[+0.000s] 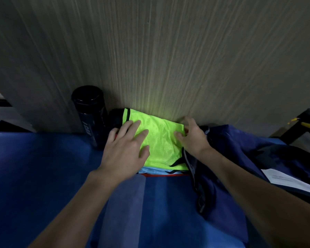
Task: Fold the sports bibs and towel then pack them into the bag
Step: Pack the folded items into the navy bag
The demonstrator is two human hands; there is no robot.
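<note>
A folded neon-yellow mesh bib [161, 140] with black trim lies on top of a stack; a light-blue layer [157, 171] and a red edge [166, 175] show beneath it. My left hand [127, 145] rests flat on the bib's left side with fingers spread. My right hand [191, 136] touches the bib's right edge, fingers bent down over it, beside the dark navy bag [240, 161] that lies crumpled on the right. Whether the right fingers pinch the fabric is hidden.
A black cylindrical bottle [89, 115] stands to the left of the stack against a wood-grain wall [150, 59]. Everything lies on a blue surface [43, 167]. A white label [290, 181] shows on the bag. A black frame with yellow parts [304, 124] is at far right.
</note>
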